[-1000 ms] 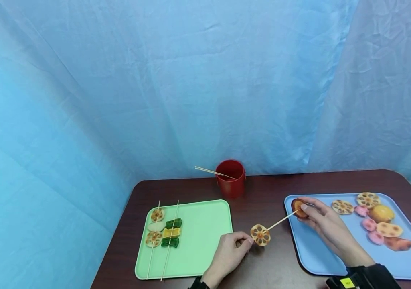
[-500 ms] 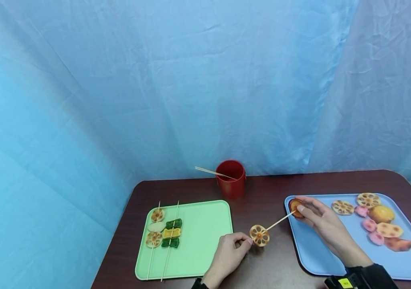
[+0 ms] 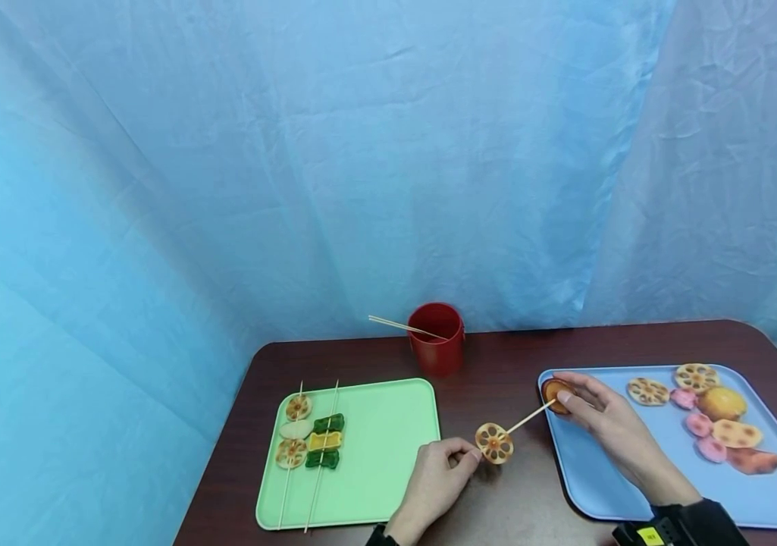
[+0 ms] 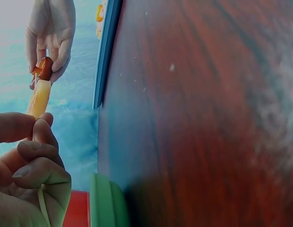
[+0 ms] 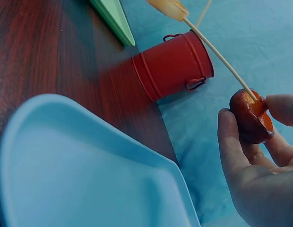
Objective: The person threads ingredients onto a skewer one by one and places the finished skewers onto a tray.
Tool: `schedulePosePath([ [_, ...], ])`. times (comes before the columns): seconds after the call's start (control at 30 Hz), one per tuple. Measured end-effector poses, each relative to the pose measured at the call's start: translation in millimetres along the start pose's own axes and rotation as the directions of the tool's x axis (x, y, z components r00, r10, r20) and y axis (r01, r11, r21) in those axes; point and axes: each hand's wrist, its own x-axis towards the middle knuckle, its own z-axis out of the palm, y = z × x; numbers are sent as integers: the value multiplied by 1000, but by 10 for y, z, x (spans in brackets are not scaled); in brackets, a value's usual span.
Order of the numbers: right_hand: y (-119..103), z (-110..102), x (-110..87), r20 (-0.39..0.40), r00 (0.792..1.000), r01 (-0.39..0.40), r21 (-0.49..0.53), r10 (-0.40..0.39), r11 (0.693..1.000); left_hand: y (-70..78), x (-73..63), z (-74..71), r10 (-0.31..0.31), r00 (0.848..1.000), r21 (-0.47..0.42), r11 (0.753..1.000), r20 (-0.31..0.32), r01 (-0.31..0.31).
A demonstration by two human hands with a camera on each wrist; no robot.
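Lotus slice (image 3: 494, 444) on a stick (image 3: 531, 416) lol
My left hand (image 3: 436, 481) pinches the stick, right hand (image 3: 612, 431) grips a brown piece (image 5: 245, 119) at its tip.

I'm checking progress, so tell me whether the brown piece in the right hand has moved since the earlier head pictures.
Yes: in the head view, the brown piece has shifted slightly left, nearer the left rim of the blue tray.

Behind the far edge of the worktop (image 3: 497, 364), blue curtain (image 3: 429, 167); near that edge, red bucket (image 3: 437, 355) with thin sticks (image 3: 395, 322) leaning out. Toward the left edge, green tray (image 3: 388, 425) with two loaded skewers (image 3: 324, 440) near its own left edge. Toward the right edge, blue tray (image 3: 603, 485) with lotus slices (image 3: 648, 391), pink pieces (image 3: 699, 425) and yellow lump (image 3: 722, 403).
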Motion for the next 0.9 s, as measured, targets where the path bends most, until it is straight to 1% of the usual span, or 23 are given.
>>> schedulePosePath([
  [0.1,-7,9,7,-13,1000,-6,-17,5,1000,8,10,6,-1,1000,-4,1000,-11,1],
  [0.33,-14,33,25,-38,999,-25,49,26,998,7,31,33,13,999,-17,1000,-41,-14],
  [0.4,-24,41,26,-46,998,-33,54,35,998,8,31,35,18,999,-20,1000,-48,-19],
  [0.7,-61,160,6,-50,999,-16,21,17,1000,50,44,54,52,996,-41,998,-73,-55],
  [0.83,-57,211,0,-61,998,-11,-12,10,1000,66,46,67,44,996,-52,997,-76,-48],
  [0.9,-51,235,-6,-55,998,-12,-20,10,1000,64,47,72,38,996,-58,997,-78,-43],
])
